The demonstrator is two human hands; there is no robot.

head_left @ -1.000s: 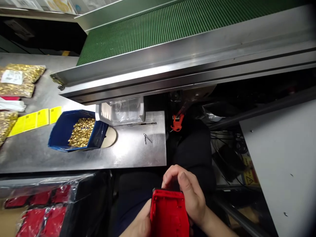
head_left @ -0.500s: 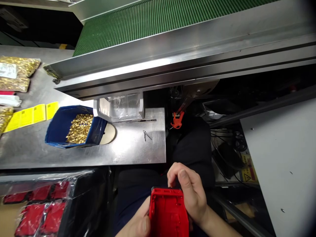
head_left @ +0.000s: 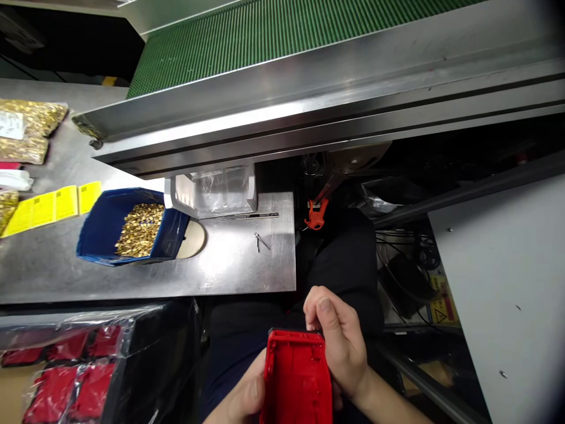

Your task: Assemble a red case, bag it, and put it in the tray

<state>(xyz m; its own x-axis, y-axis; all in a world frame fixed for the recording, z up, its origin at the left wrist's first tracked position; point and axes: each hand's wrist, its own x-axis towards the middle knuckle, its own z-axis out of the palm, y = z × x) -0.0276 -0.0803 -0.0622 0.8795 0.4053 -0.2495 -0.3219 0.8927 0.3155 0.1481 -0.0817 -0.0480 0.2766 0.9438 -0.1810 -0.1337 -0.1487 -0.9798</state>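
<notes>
A red plastic housing (head_left: 296, 377) with its ribbed inside facing up is held over my lap at the bottom middle. My left hand (head_left: 241, 400) grips its left side with the thumb on the edge. My right hand (head_left: 339, 341) wraps its right side, fingertips pinched at the top edge. Whether something small is between those fingertips I cannot tell. To the upper left, on the steel table (head_left: 229, 271), stands a blue bin (head_left: 99, 235) of small brass parts (head_left: 139, 229).
A green conveyor belt (head_left: 273, 35) with steel side rails runs across the top. A clear plastic box (head_left: 218, 191), tweezers (head_left: 261, 240), yellow labels (head_left: 53, 203) and bags of brass parts (head_left: 26, 129) lie on the table. Bagged red housings (head_left: 70, 388) fill a box at bottom left. A white panel (head_left: 507, 277) is right.
The view drifted slightly right and up. My right hand's fingertips shifted a little toward the housing's top right corner, and the housing tilted slightly; both hands keep their hold.
</notes>
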